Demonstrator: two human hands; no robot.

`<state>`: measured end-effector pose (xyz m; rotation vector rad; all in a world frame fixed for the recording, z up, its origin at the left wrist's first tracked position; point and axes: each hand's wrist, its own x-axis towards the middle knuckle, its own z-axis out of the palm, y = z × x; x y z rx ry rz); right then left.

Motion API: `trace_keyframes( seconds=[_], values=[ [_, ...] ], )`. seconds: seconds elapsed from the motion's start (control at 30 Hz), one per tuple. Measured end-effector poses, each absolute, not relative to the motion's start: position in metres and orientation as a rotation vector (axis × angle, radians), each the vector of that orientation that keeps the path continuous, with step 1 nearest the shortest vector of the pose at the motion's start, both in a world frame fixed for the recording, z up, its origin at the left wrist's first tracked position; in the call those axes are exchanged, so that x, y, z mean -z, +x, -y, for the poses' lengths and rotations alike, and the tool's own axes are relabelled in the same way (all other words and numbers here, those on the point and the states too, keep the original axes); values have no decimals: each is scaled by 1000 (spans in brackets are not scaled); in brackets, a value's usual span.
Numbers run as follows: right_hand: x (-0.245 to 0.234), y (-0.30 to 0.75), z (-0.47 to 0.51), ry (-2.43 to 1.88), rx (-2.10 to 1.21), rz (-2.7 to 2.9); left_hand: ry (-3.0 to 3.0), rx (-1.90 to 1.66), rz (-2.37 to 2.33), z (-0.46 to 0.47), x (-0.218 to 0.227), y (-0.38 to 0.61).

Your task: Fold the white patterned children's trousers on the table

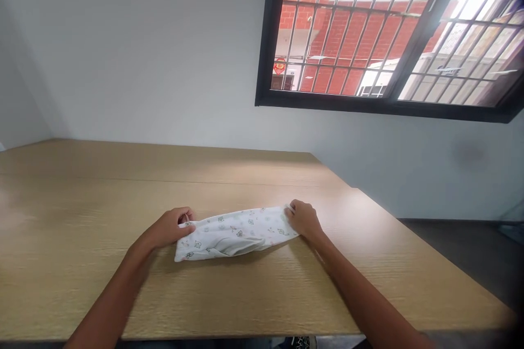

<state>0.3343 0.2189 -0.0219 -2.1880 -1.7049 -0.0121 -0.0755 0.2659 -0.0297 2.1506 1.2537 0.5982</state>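
Note:
A white cloth (241,232) printed with small animal figures is stretched sideways between my two hands, just over the wooden table. It looks folded into a long strip, with loose creases along its lower middle. My left hand (176,224) pinches the upper left corner, thumb on top. At the other end, my right hand (302,217) grips the upper right corner, its fingers curled around the fabric. The lower left corner hangs free below my left hand. Whether the lower edge rests on the tabletop I cannot tell.
The light wooden table (82,262) spreads wide, with a seam across its far part and its right edge slanting away. A pale wall (143,54) stands behind it. At the upper right is a barred, black-framed window (352,27). Dark floor (442,245) shows at right.

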Motion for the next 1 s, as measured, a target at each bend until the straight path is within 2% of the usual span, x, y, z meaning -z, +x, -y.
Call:
trace_keyframes(
  seconds=[0.1,0.27,0.33,0.47,0.57,0.7,1.0],
  values=[
    [22,331,-215,-2192,55,1714,2217,-606,-1303,-262,30,-73],
    [18,326,-208,-2041,305,1805,2355,-870,-1413,-237,12,-44],
    [16,313,-207,-1907,367,1883,2457,-759,-1375,-227,11,-22],
    [21,258,-213,-1664,95,1999,2603,-312,-1346,-229,30,28],
    [29,215,-219,-1489,-207,2091,2618,-125,-1397,-238,52,53],
    [35,194,-221,-1271,-413,2304,2797,-193,-1292,-240,67,59],
    [33,222,-242,-1559,-510,2220,2794,-362,-1128,-274,49,76]
  ],
)
